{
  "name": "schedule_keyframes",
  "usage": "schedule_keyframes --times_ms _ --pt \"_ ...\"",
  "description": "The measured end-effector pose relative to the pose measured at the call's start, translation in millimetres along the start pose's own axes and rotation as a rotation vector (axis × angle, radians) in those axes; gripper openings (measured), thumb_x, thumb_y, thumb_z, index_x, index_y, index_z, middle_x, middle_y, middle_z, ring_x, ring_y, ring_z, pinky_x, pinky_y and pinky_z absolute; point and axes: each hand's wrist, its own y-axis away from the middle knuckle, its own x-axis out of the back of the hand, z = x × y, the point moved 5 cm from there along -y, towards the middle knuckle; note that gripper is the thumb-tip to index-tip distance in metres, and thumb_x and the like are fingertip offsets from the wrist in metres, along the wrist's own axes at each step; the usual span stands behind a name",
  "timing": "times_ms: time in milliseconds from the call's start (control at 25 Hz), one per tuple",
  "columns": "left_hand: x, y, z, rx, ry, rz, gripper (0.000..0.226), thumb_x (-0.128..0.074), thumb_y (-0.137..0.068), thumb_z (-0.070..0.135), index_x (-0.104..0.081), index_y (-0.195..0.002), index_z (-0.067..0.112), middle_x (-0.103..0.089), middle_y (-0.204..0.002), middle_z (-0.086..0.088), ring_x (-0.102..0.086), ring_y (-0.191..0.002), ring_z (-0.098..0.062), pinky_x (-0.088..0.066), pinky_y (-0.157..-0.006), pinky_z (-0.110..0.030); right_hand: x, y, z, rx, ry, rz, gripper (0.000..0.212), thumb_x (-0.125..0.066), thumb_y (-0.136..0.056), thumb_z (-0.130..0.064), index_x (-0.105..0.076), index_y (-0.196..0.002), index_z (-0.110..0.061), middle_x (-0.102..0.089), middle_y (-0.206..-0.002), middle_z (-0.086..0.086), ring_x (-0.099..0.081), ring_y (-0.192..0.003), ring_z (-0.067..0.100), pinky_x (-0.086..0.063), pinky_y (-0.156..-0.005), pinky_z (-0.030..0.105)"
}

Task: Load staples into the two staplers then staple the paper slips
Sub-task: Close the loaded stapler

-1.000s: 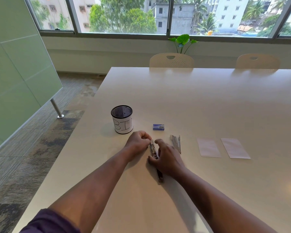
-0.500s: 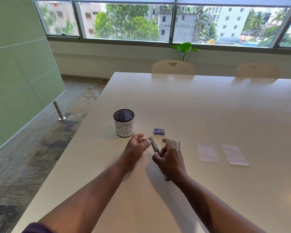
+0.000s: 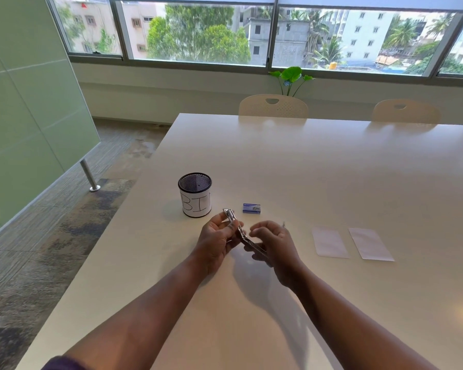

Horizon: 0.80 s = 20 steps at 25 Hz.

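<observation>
A slim metal stapler (image 3: 235, 225), hinged wide apart, is held above the table between both hands. My left hand (image 3: 216, 239) pinches its upper arm near the far tip. My right hand (image 3: 274, 244) grips the lower, darker end, with thumb and forefinger curled above it. A second stapler (image 3: 284, 224) lies behind my right hand, and only its tip shows. A small blue staple box (image 3: 251, 208) lies on the table just beyond the hands. Two white paper slips (image 3: 329, 241) (image 3: 370, 244) lie flat to the right.
A black mesh cup (image 3: 195, 194) with a white label marked "BIN" stands left of the staple box. The white table (image 3: 332, 169) has its left edge close to the cup. Two chairs (image 3: 273, 106) stand at the far side, under the window.
The stapler has been lifted off the table and is now held up between both hands. My left hand took hold of its upper arm. The camera view tilted upward.
</observation>
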Motion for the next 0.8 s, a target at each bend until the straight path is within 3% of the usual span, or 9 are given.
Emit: schedule_keyframes --times_ms 120,240,440,520,640,800 --pt "1 -2 -2 -0.002 0.024 0.037 0.028 -0.062 -0.097 0.002 -0.063 -0.123 0.012 -0.078 -0.097 -0.013 -0.074 -0.084 -0.019 -0.062 -0.073 -0.031 5 -1 -1 0.009 -0.204 0.011 0.029 -0.060 -0.078 -0.028 -0.067 -0.095 -0.007 -0.075 -0.091 0.012 -0.076 -0.082 0.037 -0.055 -0.058 0.030" --pt "5 -1 -5 -0.009 0.031 0.040 0.031 -0.062 -0.097 0.002 -0.062 -0.126 0.012 -0.076 -0.103 -0.016 -0.073 -0.092 -0.023 -0.063 -0.080 -0.037 8 -5 1 0.084 -0.321 0.019 0.032 -0.060 -0.087 -0.032 -0.068 -0.100 -0.004 -0.075 -0.091 0.013 -0.073 -0.076 0.029 -0.055 -0.059 0.029" --pt "-4 6 -5 -0.051 -0.107 -0.132 0.038 -0.064 -0.096 0.010 -0.059 -0.134 0.013 -0.074 -0.118 -0.018 -0.071 -0.102 -0.028 -0.060 -0.089 -0.038 -3 -11 3 0.269 -0.001 0.030 0.025 -0.055 -0.105 -0.028 -0.073 -0.092 -0.018 -0.071 -0.079 0.000 -0.061 -0.064 0.008 -0.048 -0.056 0.021" --pt "-9 9 -5 -0.077 -0.175 -0.189 0.035 -0.062 -0.098 0.010 -0.064 -0.133 0.014 -0.074 -0.117 -0.016 -0.070 -0.096 -0.026 -0.059 -0.088 -0.036 -7 -13 1 0.344 0.058 0.004 0.026 -0.053 -0.106 -0.024 -0.075 -0.091 -0.023 -0.069 -0.077 0.002 -0.058 -0.063 0.010 -0.048 -0.057 0.022" --pt "-14 12 -2 -0.107 -0.229 -0.219 0.032 -0.058 -0.101 0.008 -0.071 -0.126 0.022 -0.072 -0.121 -0.012 -0.070 -0.102 -0.027 -0.059 -0.093 -0.038 -11 -17 5 0.391 0.137 -0.061 0.025 -0.051 -0.107 -0.024 -0.075 -0.100 -0.021 -0.066 -0.078 0.008 -0.059 -0.067 0.019 -0.050 -0.062 0.030" --pt "-14 12 -6 -0.091 -0.328 -0.181 0.036 -0.060 -0.098 0.008 -0.069 -0.129 0.024 -0.065 -0.127 -0.027 -0.068 -0.116 -0.035 -0.053 -0.105 -0.049 -14 -14 14 0.362 0.244 -0.099 0.027 -0.046 -0.106 -0.035 -0.072 -0.104 -0.041 -0.076 -0.092 -0.011 -0.070 -0.086 0.010 -0.055 -0.076 0.028"
